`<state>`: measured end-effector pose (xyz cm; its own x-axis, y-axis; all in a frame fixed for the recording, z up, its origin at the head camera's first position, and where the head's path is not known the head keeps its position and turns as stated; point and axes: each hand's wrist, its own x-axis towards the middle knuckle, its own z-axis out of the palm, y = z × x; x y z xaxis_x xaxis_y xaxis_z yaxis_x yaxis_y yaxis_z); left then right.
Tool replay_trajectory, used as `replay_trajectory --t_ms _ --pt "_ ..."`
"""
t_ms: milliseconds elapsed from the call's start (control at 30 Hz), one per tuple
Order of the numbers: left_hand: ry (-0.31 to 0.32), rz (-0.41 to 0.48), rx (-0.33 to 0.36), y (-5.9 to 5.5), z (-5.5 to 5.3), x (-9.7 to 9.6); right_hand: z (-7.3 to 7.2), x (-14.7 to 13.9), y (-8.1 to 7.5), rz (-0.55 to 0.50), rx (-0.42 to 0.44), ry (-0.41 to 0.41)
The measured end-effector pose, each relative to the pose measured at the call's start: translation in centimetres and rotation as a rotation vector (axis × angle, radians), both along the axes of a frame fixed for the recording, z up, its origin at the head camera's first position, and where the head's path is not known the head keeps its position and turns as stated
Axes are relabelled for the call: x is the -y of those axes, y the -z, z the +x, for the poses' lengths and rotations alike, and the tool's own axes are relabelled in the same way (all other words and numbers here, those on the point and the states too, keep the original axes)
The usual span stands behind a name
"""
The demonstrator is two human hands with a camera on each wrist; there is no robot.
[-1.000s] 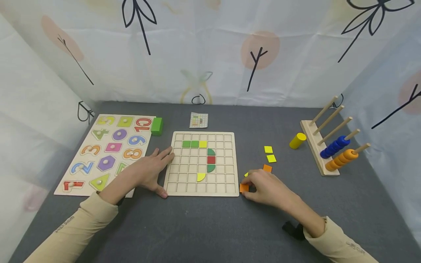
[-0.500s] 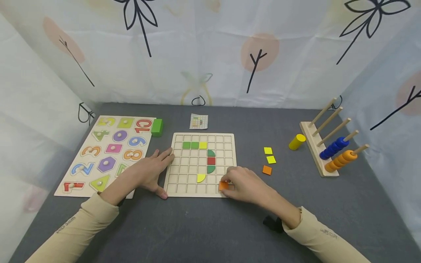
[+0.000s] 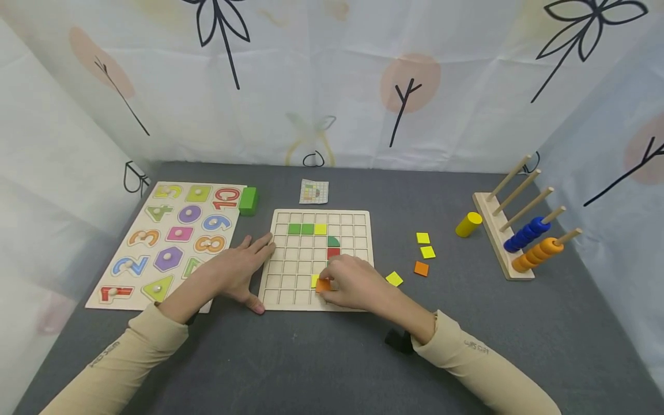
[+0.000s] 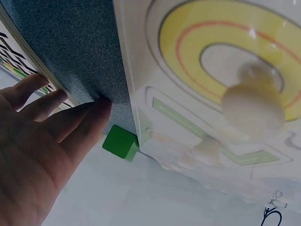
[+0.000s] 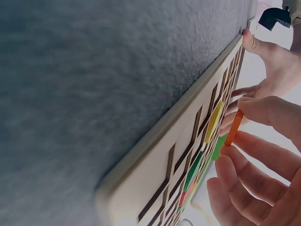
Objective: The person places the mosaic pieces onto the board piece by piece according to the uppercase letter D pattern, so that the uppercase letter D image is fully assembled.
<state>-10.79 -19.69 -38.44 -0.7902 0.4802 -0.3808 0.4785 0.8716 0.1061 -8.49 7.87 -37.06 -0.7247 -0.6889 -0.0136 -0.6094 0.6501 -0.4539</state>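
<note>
Pinches orange tile (image 3: 323,286) between thumb and fingers of right hand (image 3: 358,282). Holds it at fingers' left, edge-on in right wrist view, over grid board (image 3: 288,267), partly masking yellow piece (image 3: 313,280) in head view. Rests left hand (image 3: 234,274), with fingers spread, against board's left edge, farther off.

Orange tile (image 3: 323,286), pale gridded board (image 3: 288,268), green block (image 3: 248,201), yellow cylinder (image 3: 468,224), dark grey table (image 3: 311,363)
</note>
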Motion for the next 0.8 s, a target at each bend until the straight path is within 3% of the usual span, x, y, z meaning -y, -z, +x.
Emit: replay_trajectory --t_ms 233,800 --pt "-0.002 -0.001 0.012 0.0 0.0 0.0 -0.8 1.8 0.1 0.069 -0.036 0.015" --pt "0.012 0.010 -0.002 -0.3 0.2 -0.3 -1.3 4.0 1.2 0.051 -0.025 -0.017"
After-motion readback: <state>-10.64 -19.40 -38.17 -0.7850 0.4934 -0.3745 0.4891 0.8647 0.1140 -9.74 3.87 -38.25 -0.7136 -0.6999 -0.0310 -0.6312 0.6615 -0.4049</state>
